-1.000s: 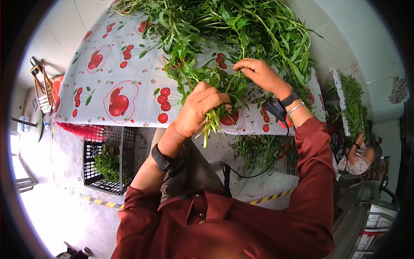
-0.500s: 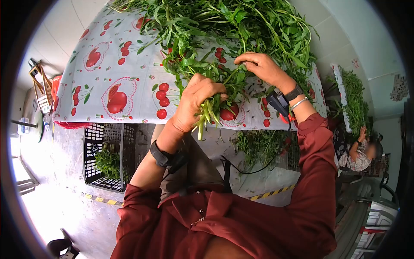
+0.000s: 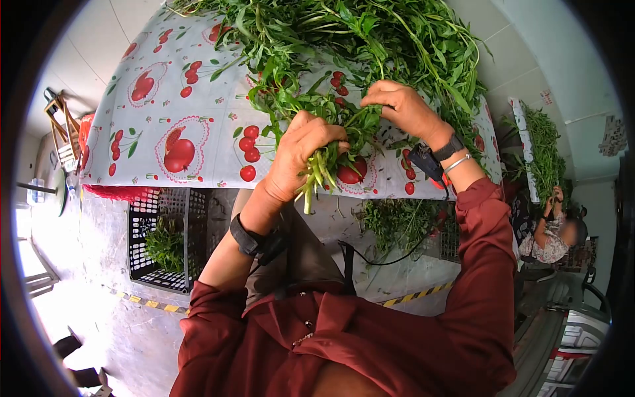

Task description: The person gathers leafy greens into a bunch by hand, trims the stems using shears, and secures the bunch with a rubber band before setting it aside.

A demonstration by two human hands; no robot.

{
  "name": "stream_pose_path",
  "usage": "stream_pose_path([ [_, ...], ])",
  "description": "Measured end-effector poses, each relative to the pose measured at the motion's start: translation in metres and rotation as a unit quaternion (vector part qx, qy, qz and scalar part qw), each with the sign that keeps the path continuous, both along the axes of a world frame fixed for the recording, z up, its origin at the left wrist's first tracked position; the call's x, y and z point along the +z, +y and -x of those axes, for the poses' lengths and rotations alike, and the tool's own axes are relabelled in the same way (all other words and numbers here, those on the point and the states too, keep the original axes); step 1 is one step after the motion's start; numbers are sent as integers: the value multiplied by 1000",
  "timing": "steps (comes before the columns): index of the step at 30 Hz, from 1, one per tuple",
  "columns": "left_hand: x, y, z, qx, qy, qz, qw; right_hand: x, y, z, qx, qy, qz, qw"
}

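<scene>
Leafy green stems are bunched together (image 3: pixel 321 169) in my left hand (image 3: pixel 301 152), over the near edge of the table. The pale cut ends point down toward me, and the leaves spread out beyond my fist. Just to the right, my right hand (image 3: pixel 405 112) is pinched at the leafy tops beside the bunch. Its thumb and fingertips meet on a leafy green stem, though the fingers partly cover it. Beyond both hands lies a large heap of the same greens (image 3: pixel 370 40).
A cherry-print tablecloth (image 3: pixel 218 132) covers the table. Below it stand a black crate (image 3: pixel 187 241) with greens and more greens (image 3: pixel 403 225) at the right. Another person (image 3: pixel 549 238) sits at the far right near a second table of greens (image 3: pixel 546 145).
My right hand has shifted slightly, its fingers still pinched by the leaves. The left hand keeps its hold. The person at right has raised their hands together; dark shapes moved at lower left.
</scene>
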State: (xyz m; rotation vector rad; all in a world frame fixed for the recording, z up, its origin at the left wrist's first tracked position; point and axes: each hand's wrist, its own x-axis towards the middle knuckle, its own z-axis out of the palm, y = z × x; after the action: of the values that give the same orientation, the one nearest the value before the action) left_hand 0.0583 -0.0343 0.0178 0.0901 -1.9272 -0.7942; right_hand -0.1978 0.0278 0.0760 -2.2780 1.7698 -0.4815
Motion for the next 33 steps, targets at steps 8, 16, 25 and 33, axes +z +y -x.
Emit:
stream_pose_path([
  [8, 1, 0, 0, 3, -8, 11, 1000, -3, -1, 0, -13, 18, 65, 998],
  [16, -5, -1, 6, 17, 12, 6, 1000, 1, -9, 6, -216, -190, -104, 952],
  [25, -9, -2, 0, 69, 35, -7, 997, -14, -6, 61, -246, -415, -63, 873],
  [33, -11, -3, 15, 85, 21, -39, 995, 37, 12, 47, -242, -427, 26, 871],
])
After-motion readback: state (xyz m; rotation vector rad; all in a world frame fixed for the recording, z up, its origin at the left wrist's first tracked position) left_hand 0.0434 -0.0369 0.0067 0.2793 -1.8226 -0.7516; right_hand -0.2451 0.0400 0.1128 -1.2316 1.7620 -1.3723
